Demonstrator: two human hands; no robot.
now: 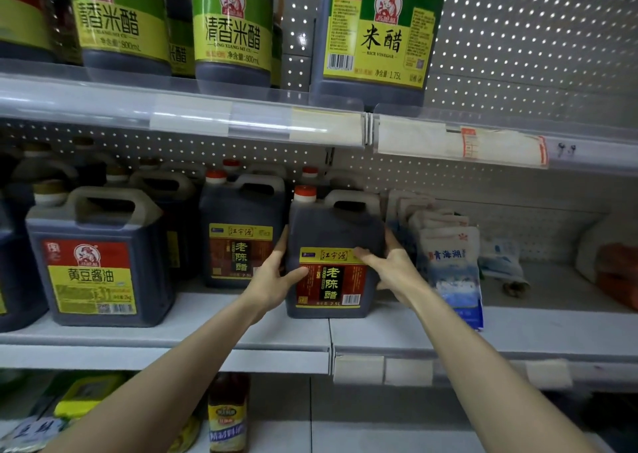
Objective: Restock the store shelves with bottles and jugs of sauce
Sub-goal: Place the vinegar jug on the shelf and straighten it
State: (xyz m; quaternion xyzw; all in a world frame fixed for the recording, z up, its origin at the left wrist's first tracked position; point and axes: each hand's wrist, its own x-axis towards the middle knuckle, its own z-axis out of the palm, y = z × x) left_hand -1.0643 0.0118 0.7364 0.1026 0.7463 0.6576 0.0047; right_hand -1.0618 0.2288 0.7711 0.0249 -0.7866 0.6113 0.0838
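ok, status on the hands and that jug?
Two-handed: left hand and right hand grip the vinegar jug by its sides. Jug upright on front of middle shelf. White-blue bags close on its right.

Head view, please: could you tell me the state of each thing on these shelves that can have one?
front vinegar jug: upright on the middle shelf, red cap on, held at both sides.
left hand: grips its left side.
right hand: grips its right side.
soy sauce jug: upright, capped, untouched.
rice vinegar jug: upright on the top shelf.
salt bags: standing on end.
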